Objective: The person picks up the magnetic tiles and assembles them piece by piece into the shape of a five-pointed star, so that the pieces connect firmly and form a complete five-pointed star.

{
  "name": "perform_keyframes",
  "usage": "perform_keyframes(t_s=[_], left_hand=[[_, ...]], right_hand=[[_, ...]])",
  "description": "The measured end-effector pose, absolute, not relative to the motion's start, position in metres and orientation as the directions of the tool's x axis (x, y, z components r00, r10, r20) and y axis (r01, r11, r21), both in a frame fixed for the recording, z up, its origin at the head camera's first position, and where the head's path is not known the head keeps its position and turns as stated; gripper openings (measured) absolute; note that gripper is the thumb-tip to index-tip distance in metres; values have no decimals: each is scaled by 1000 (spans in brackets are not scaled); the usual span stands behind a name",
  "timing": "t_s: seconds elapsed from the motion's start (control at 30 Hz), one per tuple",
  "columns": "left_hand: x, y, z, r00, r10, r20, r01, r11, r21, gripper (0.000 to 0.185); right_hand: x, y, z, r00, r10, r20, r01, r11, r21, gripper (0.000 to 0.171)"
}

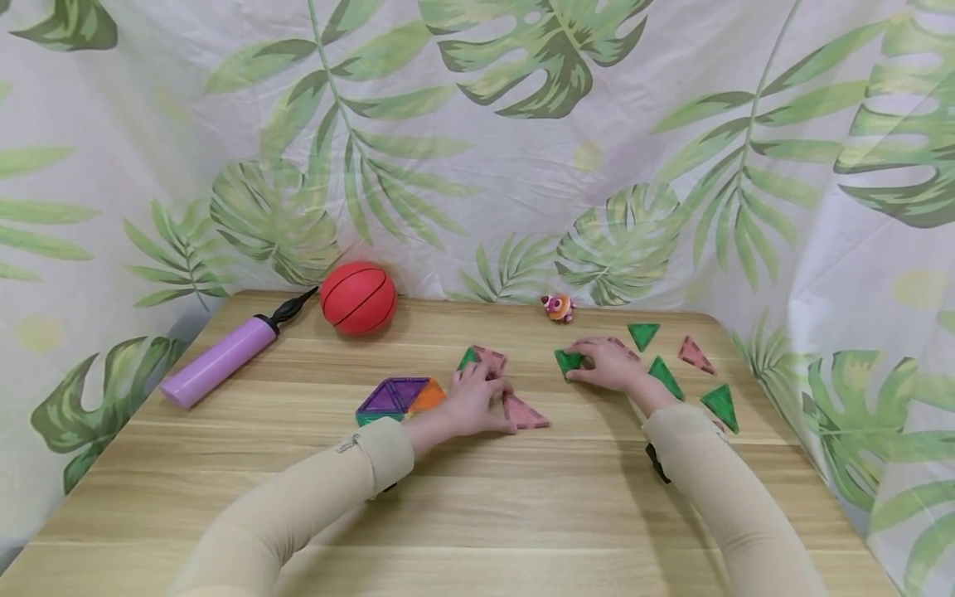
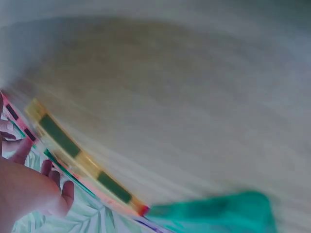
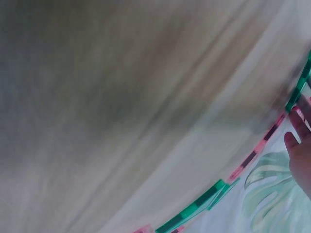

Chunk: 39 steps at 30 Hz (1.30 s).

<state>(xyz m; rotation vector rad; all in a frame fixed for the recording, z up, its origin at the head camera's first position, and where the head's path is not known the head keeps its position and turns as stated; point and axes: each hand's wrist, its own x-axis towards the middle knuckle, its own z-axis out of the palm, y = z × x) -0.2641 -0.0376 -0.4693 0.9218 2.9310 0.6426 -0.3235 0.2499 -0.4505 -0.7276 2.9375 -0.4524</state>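
Note:
My right hand (image 1: 608, 363) pinches a green triangular magnetic tile (image 1: 567, 363) between thumb and fingers, low over the table. A pink tile (image 1: 625, 348) lies partly hidden behind that hand. My left hand (image 1: 473, 402) rests with spread fingers among tiles: its fingertips are at an upper pink tile (image 1: 491, 359) beside a green one (image 1: 467, 359), its thumb by a pink triangle (image 1: 528, 413). Left of it lies a joined shape of purple tiles (image 1: 399, 394), an orange tile (image 1: 429, 397) and a teal tile (image 1: 370, 418), partly covered by my sleeve.
Loose green triangles (image 1: 666, 378) and a pink triangle (image 1: 697, 354) lie on the right side of the wooden table (image 1: 477, 514). A red ball (image 1: 359, 298) and a purple hand pump (image 1: 224, 361) are at the back left. A small toy figure (image 1: 558, 308) sits near the back edge.

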Motion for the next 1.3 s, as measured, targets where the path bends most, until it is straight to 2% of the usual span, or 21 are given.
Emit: perform_keyframes(t_s=[0.23, 0.5, 0.7, 1.03, 1.17, 1.3], left_hand=[[-262, -53, -464, -771, 630, 94, 622, 713, 323, 61], [-262, -72, -461, -698, 712, 74, 694, 648, 315, 64], [-264, -81, -464, -680, 731, 60, 708, 633, 314, 66], [-262, -89, -464, -667, 742, 63, 714, 613, 337, 68], [-262, -89, -466, -678, 733, 54, 704, 627, 332, 70], [-262, -90, -468, -709, 704, 42, 668, 652, 357, 72]], right_hand=[[-316, 238, -455, -886, -461, 49, -454, 841, -293, 50], [-302, 225, -448, -910, -415, 10, -407, 885, -226, 57], [-291, 220, -445, -910, -412, -48, -389, 888, -243, 55], [-278, 208, -443, -900, -433, -39, -405, 868, -288, 44], [-280, 213, -444, -859, -511, -35, -471, 815, -337, 41], [-287, 224, -444, -749, -657, -80, -581, 711, -396, 40]])
